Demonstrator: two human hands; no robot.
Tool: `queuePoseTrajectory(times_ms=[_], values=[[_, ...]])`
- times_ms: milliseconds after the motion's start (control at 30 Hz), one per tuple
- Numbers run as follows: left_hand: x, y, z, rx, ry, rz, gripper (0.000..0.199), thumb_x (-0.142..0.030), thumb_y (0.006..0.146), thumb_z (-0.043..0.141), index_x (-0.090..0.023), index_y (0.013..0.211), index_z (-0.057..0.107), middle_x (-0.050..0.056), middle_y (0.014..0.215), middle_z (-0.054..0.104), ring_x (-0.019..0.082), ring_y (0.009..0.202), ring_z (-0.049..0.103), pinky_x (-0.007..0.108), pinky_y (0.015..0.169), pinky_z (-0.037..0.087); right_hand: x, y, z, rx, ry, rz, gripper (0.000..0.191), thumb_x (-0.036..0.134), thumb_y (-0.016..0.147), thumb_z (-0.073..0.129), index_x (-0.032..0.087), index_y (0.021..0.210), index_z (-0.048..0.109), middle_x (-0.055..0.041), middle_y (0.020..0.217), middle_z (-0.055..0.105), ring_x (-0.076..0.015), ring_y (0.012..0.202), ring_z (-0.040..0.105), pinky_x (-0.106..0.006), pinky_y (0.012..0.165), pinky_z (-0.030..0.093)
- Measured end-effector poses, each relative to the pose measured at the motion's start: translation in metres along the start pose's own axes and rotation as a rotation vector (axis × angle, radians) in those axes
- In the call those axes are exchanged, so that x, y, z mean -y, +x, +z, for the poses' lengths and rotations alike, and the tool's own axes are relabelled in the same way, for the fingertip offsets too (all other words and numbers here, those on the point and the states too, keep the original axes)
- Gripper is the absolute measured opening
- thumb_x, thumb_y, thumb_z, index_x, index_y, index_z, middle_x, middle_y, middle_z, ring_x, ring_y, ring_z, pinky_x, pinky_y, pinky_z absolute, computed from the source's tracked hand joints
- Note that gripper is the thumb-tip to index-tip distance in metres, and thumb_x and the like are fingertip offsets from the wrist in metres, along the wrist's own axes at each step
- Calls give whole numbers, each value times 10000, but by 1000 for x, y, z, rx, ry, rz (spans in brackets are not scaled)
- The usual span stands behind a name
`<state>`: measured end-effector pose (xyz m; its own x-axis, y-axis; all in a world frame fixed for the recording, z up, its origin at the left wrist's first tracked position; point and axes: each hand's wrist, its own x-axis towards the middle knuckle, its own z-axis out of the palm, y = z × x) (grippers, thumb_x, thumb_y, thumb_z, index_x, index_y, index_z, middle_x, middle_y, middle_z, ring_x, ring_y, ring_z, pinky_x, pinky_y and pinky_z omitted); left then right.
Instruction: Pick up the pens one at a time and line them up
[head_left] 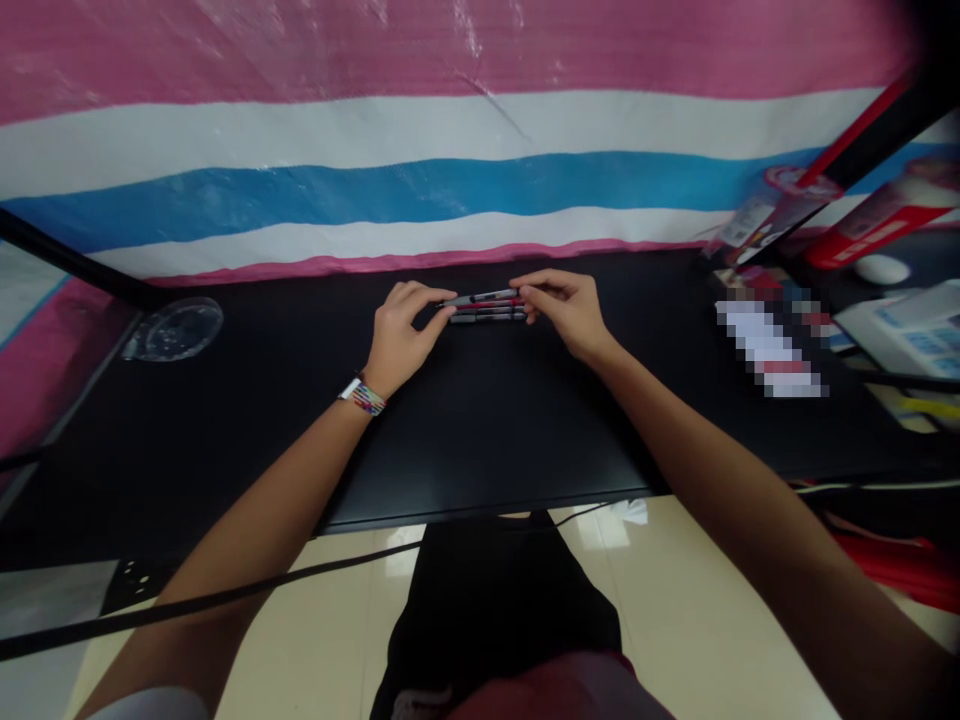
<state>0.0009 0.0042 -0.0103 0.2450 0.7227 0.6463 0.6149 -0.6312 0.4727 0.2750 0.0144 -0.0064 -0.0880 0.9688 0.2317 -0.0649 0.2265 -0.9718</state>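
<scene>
A small bundle of pens (487, 298) lies crosswise near the back of the worktop (487, 420), side by side and close together; their exact number is hard to make out, and one is red. The right hand (574, 312) has thumb and forefinger pinched nearly together on their right end. The left hand (403, 340) is at the other end, thumb and forefinger slightly parted around the tips; whether those fingers actually grip or merely touch, I cannot tell. Being slim and probably smooth, the pens could roll apart if one end were pressed harder than the other, or slip if the pinch were loose. Well apart from them, a clear plastic lid (180, 330) sits left and a cup (780, 215) right, before a striped sheet (465, 190).
</scene>
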Motion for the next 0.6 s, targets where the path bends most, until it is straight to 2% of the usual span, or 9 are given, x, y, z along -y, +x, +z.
queuePoseTrajectory(times_ms=[100, 267, 400, 600], values=[[9, 4, 5, -15, -50, -41, 143, -323, 1060, 752, -261, 1160, 831, 51, 1145, 857, 260, 1076, 780, 475, 1048, 611, -5, 3, -4, -30, -106, -99, 161, 380, 878, 904, 251, 973, 882, -69, 988, 810, -236, 900, 732, -408, 866, 644], [24, 9, 14, -4, -191, -126, 190, -212, 1027, 731, -231, 1182, 838, 68, 1190, 867, 238, 1073, 808, 439, 1045, 639, -19, 11, -11, -106, -250, -119, 129, 356, 906, 850, 260, 993, 860, -74, 1048, 826, -294, 1016, 755, -483, 979, 633], [28, 11, 17, 16, -154, -173, 174, -209, 994, 750, -251, 1126, 855, 56, 1142, 878, 244, 1056, 804, 449, 1023, 646, -26, 14, -13, -124, -425, -164, 133, 317, 916, 787, 264, 1009, 867, -70, 1074, 843, -297, 988, 754, -528, 1048, 600], [34, 14, 18, -15, -86, -159, 166, -209, 985, 782, -301, 1095, 863, 38, 1113, 882, 264, 1065, 792, 514, 1033, 619, -27, 19, -12, -119, -579, -237, 123, 242, 920, 759, 286, 980, 857, -64, 1092, 856, -333, 1117, 744, -563, 1127, 547]])
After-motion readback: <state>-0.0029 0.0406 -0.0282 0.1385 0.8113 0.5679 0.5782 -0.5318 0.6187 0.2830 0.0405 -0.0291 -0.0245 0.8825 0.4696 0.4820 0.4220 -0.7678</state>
